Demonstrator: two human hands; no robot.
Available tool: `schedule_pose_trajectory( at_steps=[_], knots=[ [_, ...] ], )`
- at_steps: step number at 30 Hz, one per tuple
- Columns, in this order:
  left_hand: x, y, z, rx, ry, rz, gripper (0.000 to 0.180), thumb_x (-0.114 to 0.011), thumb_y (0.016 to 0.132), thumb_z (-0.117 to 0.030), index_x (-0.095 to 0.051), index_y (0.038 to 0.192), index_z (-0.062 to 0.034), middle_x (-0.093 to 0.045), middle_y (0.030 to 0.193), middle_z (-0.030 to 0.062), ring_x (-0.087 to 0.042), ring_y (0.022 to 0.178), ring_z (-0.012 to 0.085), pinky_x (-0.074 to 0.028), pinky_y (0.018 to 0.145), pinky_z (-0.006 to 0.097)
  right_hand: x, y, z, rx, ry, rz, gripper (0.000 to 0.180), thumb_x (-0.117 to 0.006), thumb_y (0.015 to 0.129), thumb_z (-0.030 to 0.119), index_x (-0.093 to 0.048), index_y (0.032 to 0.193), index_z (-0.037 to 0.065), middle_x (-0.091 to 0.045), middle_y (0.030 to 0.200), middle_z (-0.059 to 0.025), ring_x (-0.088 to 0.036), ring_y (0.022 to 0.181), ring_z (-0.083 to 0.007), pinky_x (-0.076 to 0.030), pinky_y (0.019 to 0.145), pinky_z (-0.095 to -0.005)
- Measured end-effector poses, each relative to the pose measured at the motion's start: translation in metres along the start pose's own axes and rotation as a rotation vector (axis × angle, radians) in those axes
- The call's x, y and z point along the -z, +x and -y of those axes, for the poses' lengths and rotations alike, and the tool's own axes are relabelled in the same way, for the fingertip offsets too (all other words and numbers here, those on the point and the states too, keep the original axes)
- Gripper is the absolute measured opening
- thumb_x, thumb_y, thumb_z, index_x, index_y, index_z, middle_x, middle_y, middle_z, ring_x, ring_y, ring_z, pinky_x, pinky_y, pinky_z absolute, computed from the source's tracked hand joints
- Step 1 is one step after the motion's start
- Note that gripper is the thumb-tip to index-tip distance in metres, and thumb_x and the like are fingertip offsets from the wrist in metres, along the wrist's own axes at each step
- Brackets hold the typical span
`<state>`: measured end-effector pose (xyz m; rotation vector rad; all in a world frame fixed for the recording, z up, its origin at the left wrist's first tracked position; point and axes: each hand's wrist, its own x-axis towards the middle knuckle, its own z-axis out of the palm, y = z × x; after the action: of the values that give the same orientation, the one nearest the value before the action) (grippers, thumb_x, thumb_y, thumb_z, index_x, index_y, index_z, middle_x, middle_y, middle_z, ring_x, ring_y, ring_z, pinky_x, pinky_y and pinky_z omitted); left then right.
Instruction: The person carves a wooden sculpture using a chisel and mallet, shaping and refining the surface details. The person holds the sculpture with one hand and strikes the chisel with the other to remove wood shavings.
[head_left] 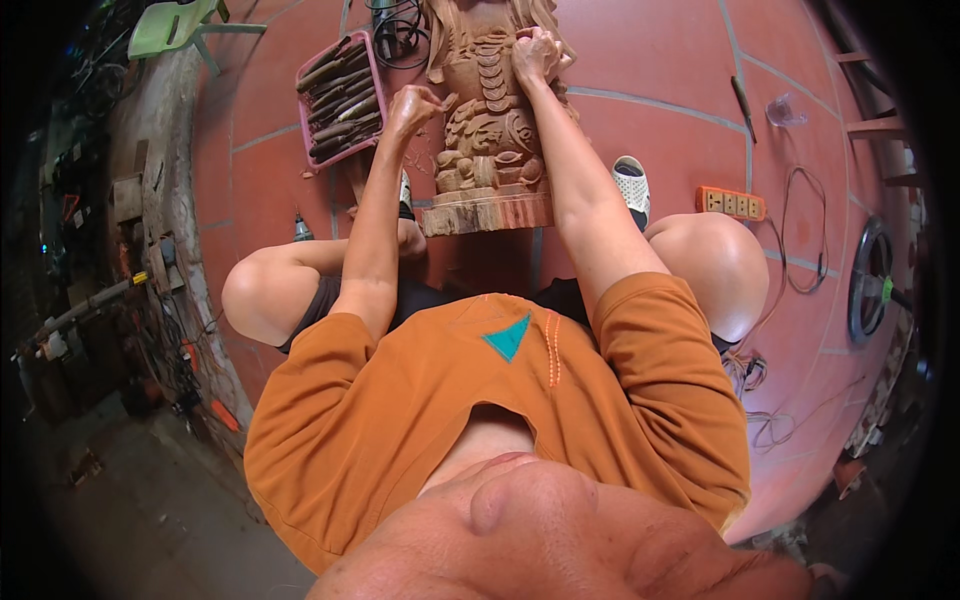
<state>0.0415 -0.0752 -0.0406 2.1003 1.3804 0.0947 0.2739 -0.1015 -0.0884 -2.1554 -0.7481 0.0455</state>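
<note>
A brown wood carving [492,128] with dense relief of scrolls, coin-like discs and rounded forms stands on a thick block base between my knees. Over its upper right part, my right hand [537,56] is closed and rests against the carved surface; whatever its fingers grip is hidden. My left hand [412,108] is closed too, at the carving's left side, with its fingertips close to the edge. I cannot make out what is in it. The top of the carving runs out of the picture.
A pink basket [378,80] full of carving tools [345,105] lies left of the carving. A green plastic chair [165,30] stands far left. On the right lie a dark thin tool [742,105], a clear cup [785,112], an orange power strip [731,203] with cable and a dark wheel [872,277].
</note>
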Motion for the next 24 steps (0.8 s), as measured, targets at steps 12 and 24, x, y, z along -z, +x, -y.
schedule_pose_trajectory(
  at_steps=[12, 24],
  knots=[
    [-0.002, -0.008, -0.019, -0.076, -0.303, -0.081, 0.02, -0.074, 0.067, -0.017, -0.073, 0.082, -0.0028, -0.068, 0.068, 0.0094, -0.064, 0.065, 0.012, -0.049, 0.061, 0.027, -0.002, -0.002, 0.003, 0.002, -0.085, -0.019, 0.019, -0.054, 0.078, 0.022, -0.072, 0.083, 0.029, -0.066, 0.093, -0.0007, -0.058, 0.095, -0.0222, -0.033, 0.087, -0.0454],
    [-0.004, 0.0, 0.037, 0.116, -0.199, 0.049, 0.014, -0.071, 0.071, -0.007, -0.071, 0.082, 0.0007, -0.067, 0.067, 0.0064, -0.061, 0.059, 0.0107, -0.048, 0.055, 0.025, 0.0, -0.005, 0.008, 0.004, -0.015, -0.019, 0.018, -0.055, 0.077, 0.018, -0.072, 0.079, 0.023, -0.067, 0.094, -0.0031, -0.058, 0.098, -0.0247, -0.033, 0.089, -0.0455]
  ],
)
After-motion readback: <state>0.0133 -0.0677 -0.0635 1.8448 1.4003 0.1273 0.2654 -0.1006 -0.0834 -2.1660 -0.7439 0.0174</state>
